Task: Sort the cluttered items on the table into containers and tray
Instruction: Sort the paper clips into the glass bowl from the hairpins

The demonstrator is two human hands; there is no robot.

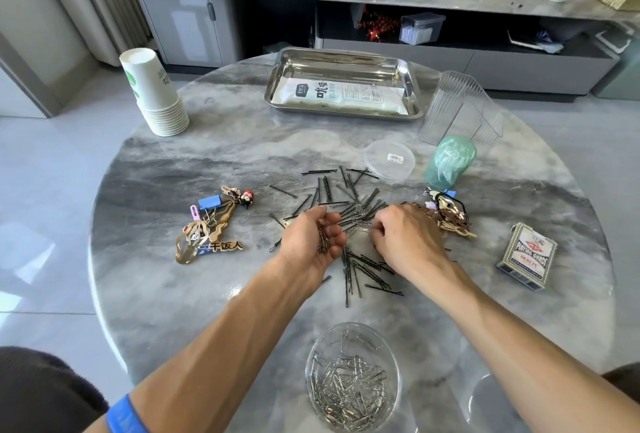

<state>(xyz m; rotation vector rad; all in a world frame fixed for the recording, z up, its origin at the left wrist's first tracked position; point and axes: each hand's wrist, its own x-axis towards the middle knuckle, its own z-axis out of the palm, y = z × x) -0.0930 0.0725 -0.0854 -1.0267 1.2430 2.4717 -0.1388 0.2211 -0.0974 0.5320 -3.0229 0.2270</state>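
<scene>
We work at the centre of the round marble surface (214,162), over a scattered heap of black bobby pins (360,211). Our left hand (311,238) lies palm up with fingers curled, its grip cupping a small bundle of silver paper clips (323,242). Our right hand (405,238) lies palm down on the heap; its fingertips are curled under at the pins, and we cannot tell whether the grip pinches anything.

At 6 o'clock, nearest us, stands a clear round container (353,377) partly filled with paper clips. At 12 o'clock sits a steel tray (346,62) holding a white flat packet (339,95). At 10 o'clock stands an inverted stack of paper cups (156,93). At 9 o'clock lies a cluster of hair clips and a blue binder clip (209,202). At 1 o'clock lie a clear lid (389,159), a green jar (450,162) and tipped clear ribbed holders (457,107). At 3 o'clock lies a deck of playing cards (526,256), with more hair accessories (446,214) touching our right hand.
</scene>
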